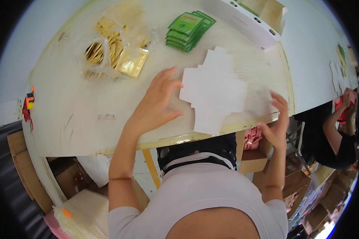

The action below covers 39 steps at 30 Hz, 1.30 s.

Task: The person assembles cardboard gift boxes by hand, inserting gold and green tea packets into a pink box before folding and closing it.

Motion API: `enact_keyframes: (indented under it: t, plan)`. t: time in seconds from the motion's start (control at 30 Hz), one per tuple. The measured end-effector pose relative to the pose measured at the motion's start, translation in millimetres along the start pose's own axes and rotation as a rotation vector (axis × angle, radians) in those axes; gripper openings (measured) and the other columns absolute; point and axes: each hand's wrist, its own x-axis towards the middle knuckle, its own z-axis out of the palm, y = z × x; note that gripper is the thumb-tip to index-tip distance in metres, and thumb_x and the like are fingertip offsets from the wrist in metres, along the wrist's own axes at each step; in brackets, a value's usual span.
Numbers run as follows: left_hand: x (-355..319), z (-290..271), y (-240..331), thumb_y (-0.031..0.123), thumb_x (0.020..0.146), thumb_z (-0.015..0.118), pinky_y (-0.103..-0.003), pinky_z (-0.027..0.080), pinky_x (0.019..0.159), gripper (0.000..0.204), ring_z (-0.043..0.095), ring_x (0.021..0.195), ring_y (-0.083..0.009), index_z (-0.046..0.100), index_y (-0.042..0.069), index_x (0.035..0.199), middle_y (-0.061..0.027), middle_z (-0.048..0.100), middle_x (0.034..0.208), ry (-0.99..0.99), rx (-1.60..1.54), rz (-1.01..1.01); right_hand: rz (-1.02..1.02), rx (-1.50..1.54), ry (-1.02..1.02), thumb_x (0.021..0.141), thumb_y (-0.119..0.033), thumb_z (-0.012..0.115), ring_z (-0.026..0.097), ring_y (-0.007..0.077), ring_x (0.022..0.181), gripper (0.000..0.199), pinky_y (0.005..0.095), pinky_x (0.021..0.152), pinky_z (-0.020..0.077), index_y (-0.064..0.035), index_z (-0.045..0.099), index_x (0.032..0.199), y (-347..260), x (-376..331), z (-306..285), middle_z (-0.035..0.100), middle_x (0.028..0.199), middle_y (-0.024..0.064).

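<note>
A flat, unfolded white carton blank lies on the white table in front of me, its flaps spread outward. My left hand hovers at its left side, fingers apart and nothing in them. Off its right side is my right hand, at the table's front edge, also with fingers spread and holding nothing. Beyond the blank sits a stack of green sachets. Left of that stack, a clear plastic bag holds many gold sachets, and one gold sachet lies at its near edge.
A long white box with oval cutouts stands at the far right. Another person works at the adjoining table on the right. Below the table edge are cardboard boxes, one with pink packets. Small coloured items hang at the left edge.
</note>
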Motion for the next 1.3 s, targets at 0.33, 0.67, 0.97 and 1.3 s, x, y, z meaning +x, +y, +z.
enact_keyframes:
  t: [0.33,0.67,0.97,1.3]
  plan:
    - [28,-2,-10,0.012,0.062,0.074,-0.038,0.032,0.099,0.047,0.032,0.123,-0.0321,0.041,0.009,0.096,-0.0103,0.041,0.129,-0.086,0.156,0.148,-0.185,-0.195,-0.486,0.053,-0.024,0.078,0.041,0.0343,0.117,0.073,0.0428,0.097,0.0322,-0.0042,0.047,0.117,-17,72,29,0.047,0.123,0.0147]
    - [23,-15,-6,0.016,0.058,0.079,-0.037,0.036,0.096,0.083,0.037,0.120,-0.0268,0.033,0.011,0.126,-0.0125,0.040,0.128,-0.031,-0.639,0.132,-0.271,-0.012,-0.367,0.057,-0.024,0.080,0.048,0.0352,0.110,0.073,0.0411,0.092,0.0384,-0.0064,0.046,0.118,-24,80,10,0.047,0.125,0.0173]
    - [-17,-3,-2,0.002,0.071,0.061,-0.045,0.039,0.095,0.075,0.040,0.121,-0.0304,0.023,0.008,0.136,-0.0145,0.039,0.131,0.113,-2.097,-0.094,-0.361,0.280,-0.216,0.057,-0.017,0.082,0.051,0.0364,0.108,0.071,0.0361,0.081,0.0457,-0.0113,0.046,0.118,-48,93,48,0.047,0.124,0.0226]
    - [-34,11,24,-0.003,0.082,0.042,-0.040,0.038,0.096,0.052,0.043,0.119,-0.0242,0.029,0.003,0.133,-0.0117,0.043,0.128,0.083,-1.781,-0.283,0.114,0.422,0.053,0.057,-0.020,0.080,0.034,0.0347,0.119,0.090,0.0409,0.092,0.0359,-0.0074,0.029,0.131,-95,100,95,0.020,0.137,0.0225]
